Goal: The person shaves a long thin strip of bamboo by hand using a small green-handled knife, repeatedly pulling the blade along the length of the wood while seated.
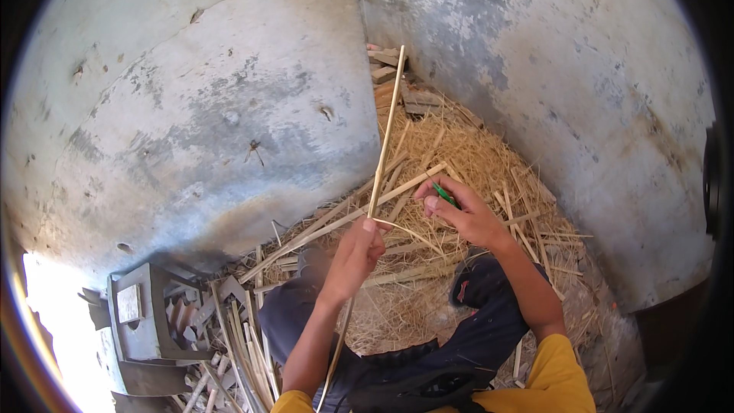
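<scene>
- In front of me a person sits low, knees apart, in dark blue trousers (478,329) and yellow sleeves (554,375).
- The left hand (358,254) is pinching, thumb against fingers, a long, thin, pale-yellow strip of wood (388,134); the strip stands up between the knees, leaning slightly right at its far end, its near end running down beside the left forearm.
- A narrow, curved, pale wooden sliver (413,234) branches off at those fingertips and points right, below the other hand.
- The right hand (462,210), just right of the strip and apart from it, has thumb and fingers closed on a small bright-green tool (443,195); its exact kind I can't make out.
- Beyond the hands, a heap of golden straw-like shavings (474,154) fills the corner between two patchy grey-white plaster walls (229,107).
- To the near left, loose pale wooden slats (248,344) lie beside a grey, boxy, open-sided frame (141,344).
</scene>
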Motion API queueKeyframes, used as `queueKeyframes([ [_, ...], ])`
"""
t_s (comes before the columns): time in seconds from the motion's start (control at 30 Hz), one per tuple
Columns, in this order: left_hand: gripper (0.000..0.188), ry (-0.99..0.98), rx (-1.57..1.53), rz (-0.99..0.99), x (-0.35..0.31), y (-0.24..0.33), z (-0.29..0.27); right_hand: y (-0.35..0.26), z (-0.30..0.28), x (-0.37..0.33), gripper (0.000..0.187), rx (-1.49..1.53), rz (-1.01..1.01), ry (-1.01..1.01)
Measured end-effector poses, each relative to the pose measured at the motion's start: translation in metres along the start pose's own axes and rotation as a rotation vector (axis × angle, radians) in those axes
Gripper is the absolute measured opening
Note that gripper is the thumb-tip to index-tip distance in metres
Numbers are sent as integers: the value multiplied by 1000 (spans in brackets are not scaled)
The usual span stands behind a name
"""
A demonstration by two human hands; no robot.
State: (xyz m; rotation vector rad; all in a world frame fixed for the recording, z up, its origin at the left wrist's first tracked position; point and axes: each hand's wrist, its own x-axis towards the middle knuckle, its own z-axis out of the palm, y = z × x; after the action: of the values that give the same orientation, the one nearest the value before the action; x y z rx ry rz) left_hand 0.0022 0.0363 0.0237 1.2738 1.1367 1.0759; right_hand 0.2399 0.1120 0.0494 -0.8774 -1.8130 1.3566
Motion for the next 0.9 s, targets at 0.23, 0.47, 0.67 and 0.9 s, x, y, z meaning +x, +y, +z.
queueKeyframes([
  [0.23, 78, -15, -2, -105, -2, 0, -1, 5, 9, 5, 32, -32, -43, -47],
  [0.47, 46, 4, 58, -49, 2, -7, 1, 4, 18, 8, 35, -112, -100, -92],
  [0.67, 28, 107, 173, 213, 6, -27, 8, 6, 22, 8, 43, -300, -98, -117],
  [0.9, 28, 76, 238, 74, -1, -9, 11, 11, 22, 6, 41, -265, -123, -36],
])
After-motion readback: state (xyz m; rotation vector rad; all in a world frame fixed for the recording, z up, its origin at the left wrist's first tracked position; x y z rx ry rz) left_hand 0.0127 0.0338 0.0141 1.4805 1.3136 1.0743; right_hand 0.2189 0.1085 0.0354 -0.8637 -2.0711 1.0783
